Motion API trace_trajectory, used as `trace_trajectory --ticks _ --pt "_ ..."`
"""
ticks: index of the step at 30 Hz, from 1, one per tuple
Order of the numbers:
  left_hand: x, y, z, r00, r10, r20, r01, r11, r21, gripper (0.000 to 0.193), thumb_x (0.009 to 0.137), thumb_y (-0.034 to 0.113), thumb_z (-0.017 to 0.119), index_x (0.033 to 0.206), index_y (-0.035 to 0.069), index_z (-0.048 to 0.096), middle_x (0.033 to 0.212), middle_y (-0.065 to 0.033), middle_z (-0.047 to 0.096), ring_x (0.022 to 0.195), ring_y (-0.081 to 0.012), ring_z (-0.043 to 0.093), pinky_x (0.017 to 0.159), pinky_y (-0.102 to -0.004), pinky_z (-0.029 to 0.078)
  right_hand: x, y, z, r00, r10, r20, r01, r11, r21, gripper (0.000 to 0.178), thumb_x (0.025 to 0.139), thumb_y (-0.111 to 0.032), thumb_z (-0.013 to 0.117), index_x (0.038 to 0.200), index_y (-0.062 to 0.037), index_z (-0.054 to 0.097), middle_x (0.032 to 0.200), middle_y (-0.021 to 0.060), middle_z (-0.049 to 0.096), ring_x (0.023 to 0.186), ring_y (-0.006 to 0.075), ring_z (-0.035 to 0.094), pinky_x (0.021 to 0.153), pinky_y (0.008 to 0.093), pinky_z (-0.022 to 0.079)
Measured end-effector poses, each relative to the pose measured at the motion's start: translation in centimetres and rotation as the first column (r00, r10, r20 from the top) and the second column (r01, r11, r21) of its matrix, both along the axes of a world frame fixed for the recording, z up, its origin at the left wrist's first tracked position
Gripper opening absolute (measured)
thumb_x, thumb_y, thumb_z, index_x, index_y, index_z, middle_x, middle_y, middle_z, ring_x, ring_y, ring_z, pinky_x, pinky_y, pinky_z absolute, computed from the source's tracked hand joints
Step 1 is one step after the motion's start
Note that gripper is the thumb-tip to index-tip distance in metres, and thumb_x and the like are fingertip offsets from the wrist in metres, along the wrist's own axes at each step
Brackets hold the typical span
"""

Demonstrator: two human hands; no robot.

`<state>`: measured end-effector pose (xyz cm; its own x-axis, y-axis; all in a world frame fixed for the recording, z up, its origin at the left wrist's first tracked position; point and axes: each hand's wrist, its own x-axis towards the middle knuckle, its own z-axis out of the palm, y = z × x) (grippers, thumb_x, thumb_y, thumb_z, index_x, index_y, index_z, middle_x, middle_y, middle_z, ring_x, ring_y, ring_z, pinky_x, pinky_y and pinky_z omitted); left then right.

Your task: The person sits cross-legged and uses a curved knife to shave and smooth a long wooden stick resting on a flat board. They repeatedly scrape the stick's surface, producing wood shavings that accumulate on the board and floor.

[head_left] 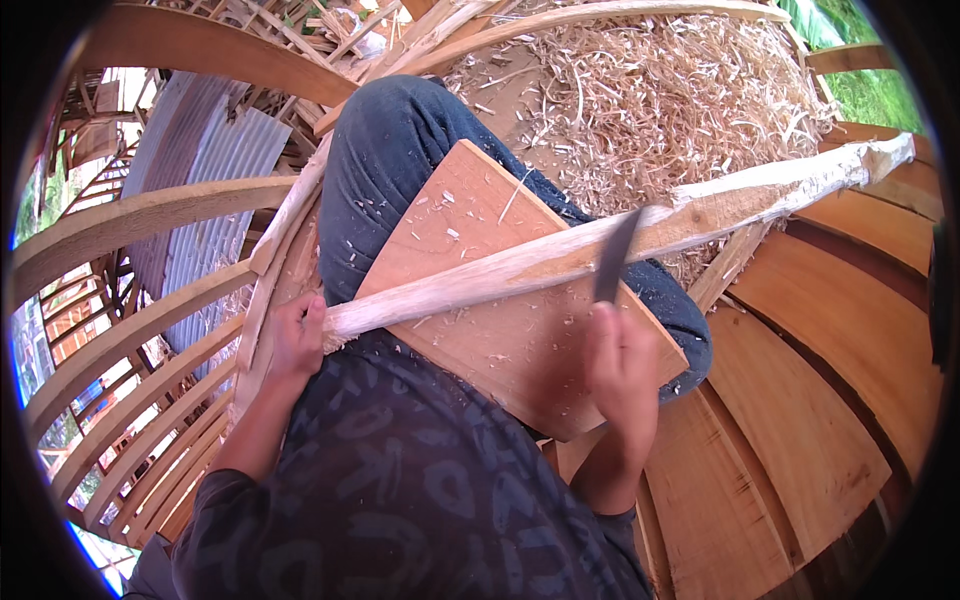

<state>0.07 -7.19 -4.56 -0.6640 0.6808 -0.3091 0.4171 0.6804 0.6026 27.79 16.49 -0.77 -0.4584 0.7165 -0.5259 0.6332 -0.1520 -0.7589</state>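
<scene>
A long, peeled wooden pole (480, 277) lies slantwise across my lap, its rough pale far end up at the right. My left hand (298, 335) is closed round its near left end. In my right hand (622, 360), closed on the handle, is a knife (617, 256) with a dark blade. The blade points up and crosses in front of the pole, slightly blurred; whether it touches the wood I cannot tell. Beneath the pole a flat wooden board (440, 235) rests on my legs, dotted with small chips.
Curled wood shavings (660, 100) are heaped on the floor beyond my knees. Wide planks (800, 420) form slats at the right. Curved wooden rails (140, 215) run along the left, with corrugated metal sheets (225, 165) behind them.
</scene>
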Motion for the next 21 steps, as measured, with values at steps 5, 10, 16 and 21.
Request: trace_trajectory --ticks 5,10,16,21 --pt "-0.2 -0.8 -0.5 0.999 0.007 0.046 -0.008 1.0 0.006 0.045 0.092 0.033 0.046 0.065 -0.003 0.042 0.054 -0.0113 0.036 0.053 -0.0168 0.039 0.051 -0.0355 0.031 -1.6 -2.3 -0.3 0.982 0.071 -0.172 -0.085 0.994 -0.075 0.038 0.096 -0.023 0.048 0.067 0.0004 0.051 0.056 0.0179 0.053 0.048 0.0338 0.053 0.047 0.0381 0.04" --pt "-0.1 -0.5 -0.3 1.0 0.004 0.001 -0.004 1.0 0.016 0.045 0.093 0.032 0.046 0.065 -0.003 0.042 0.054 -0.0102 0.035 0.053 -0.0158 0.038 0.051 -0.0352 0.031 0.6 -0.3 0.7 0.757 -0.544 -0.36 0.513 0.838 -0.188 0.041 0.099 -0.027 0.044 0.064 -0.0067 0.044 0.051 -0.0028 0.044 0.042 0.0082 0.043 0.04 0.0245 0.031" --pt "-0.1 -0.6 -0.5 1.0 -0.002 0.028 0.001 1.0 0.015 0.043 0.092 0.031 0.046 0.065 -0.003 0.042 0.054 -0.0108 0.036 0.053 -0.016 0.038 0.051 -0.0353 0.031 0.0 -1.2 0.4 0.975 -0.182 -0.124 0.18 0.983 -0.028 0.04 0.098 -0.025 0.046 0.066 -0.0021 0.047 0.051 0.0043 0.047 0.042 0.0147 0.048 0.043 0.0313 0.036" --pt "-0.5 -1.0 -1.0 0.999 0.006 0.043 -0.007 1.0 0.022 0.043 0.092 0.031 0.046 0.066 -0.003 0.043 0.054 -0.0104 0.035 0.053 -0.0156 0.038 0.051 -0.0354 0.031 -2.6 -4.5 -0.8 0.964 0.17 -0.205 -0.185 0.981 -0.056 0.037 0.096 -0.021 0.048 0.07 0.0038 0.05 0.053 0.0145 0.046 0.047 0.0174 0.052 0.045 0.0372 0.036"
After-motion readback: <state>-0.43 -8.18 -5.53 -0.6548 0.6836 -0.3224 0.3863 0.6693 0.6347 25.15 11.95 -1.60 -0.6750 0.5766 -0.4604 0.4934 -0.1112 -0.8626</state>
